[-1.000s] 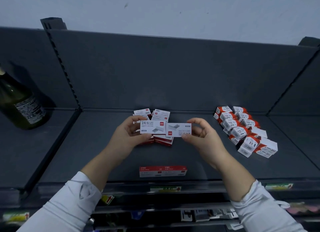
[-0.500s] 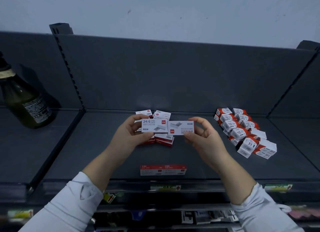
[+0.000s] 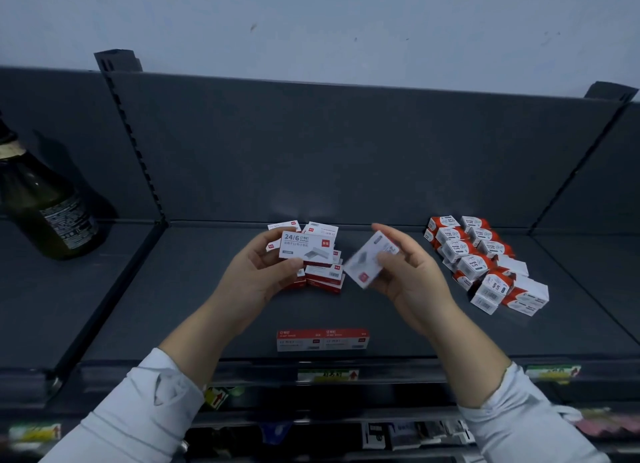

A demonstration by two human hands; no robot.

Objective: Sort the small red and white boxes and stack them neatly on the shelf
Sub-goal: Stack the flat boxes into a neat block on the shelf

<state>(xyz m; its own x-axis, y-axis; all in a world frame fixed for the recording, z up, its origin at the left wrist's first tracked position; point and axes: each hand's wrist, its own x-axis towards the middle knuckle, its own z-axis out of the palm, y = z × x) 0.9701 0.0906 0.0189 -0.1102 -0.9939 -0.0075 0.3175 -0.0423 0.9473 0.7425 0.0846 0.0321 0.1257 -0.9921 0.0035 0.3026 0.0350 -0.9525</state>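
Both forearms reach forward and inward from lower corners, bare beyond left sleeve [image 3: 131, 417] and right sleeve [image 3: 519, 424]; left hand [image 3: 258, 277] palm turned right, thumb on lower edge of white staple box [image 3: 306, 248], fingers curled behind it, box level, printed face toward camera; right hand [image 3: 414, 281] palm facing left, index finger raised, other fingers half curled, pinching second box [image 3: 367, 263], tilted, blurred; hands apart; held boxes not touching.

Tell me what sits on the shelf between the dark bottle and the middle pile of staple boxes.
Head view: nothing stands between the bottle and the pile, only bare dark shelf and the joint where two shelf boards meet.
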